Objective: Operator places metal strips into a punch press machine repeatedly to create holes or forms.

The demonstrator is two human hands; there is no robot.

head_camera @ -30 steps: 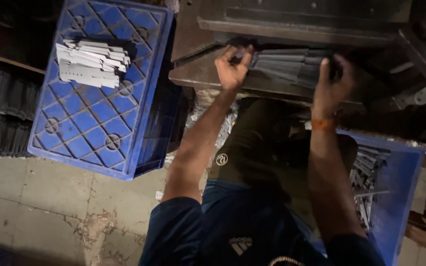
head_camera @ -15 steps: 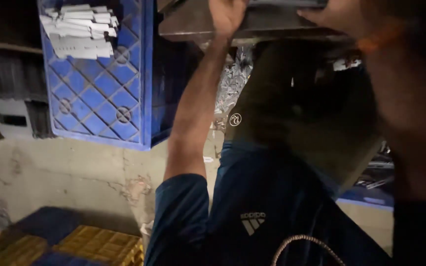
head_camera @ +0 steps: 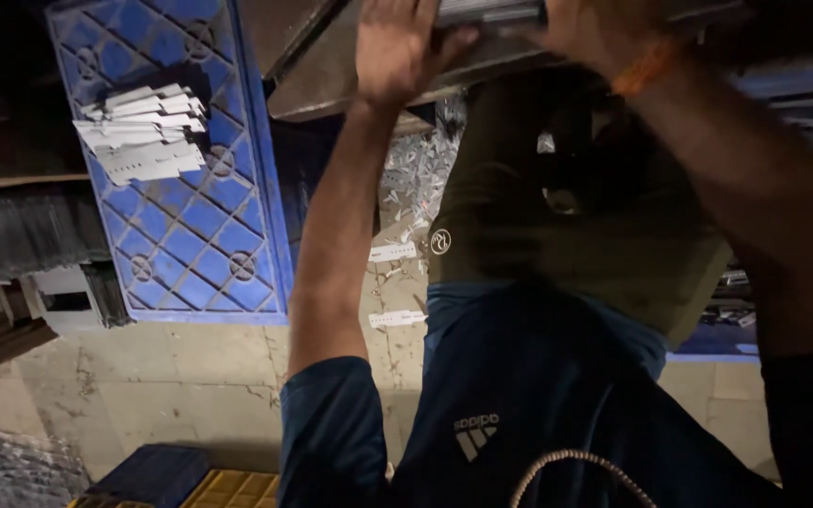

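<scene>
Looking down past the dark blue shirt (head_camera: 557,414), I see both arms reaching up to the metal strips (head_camera: 491,11) at the top edge of the view, lying on a dull steel ledge (head_camera: 331,75). The left hand (head_camera: 402,47) lies spread over the near end of the bundle, fingers curled on it; the right hand (head_camera: 595,33), an orange band (head_camera: 646,66) at its wrist, closes round the other end, though how firmly I cannot tell, as the frame cuts it off.

My worry is the grip: thin, smooth strips held only at the ends could fan apart and slide off the ledge if either hand loosens, and their edges look sharp enough to nick a palm. Two pale strips (head_camera: 395,285) already lie on the stained concrete floor (head_camera: 171,395).

Further left, a blue plastic crate (head_camera: 190,245) with a diamond lattice carries a loose heap of flat white pieces (head_camera: 143,132), narrow and overlapping. They sit near its edge and could spill if the crate is knocked. Glinting metal scrap (head_camera: 416,169) shows beyond the left arm.
</scene>
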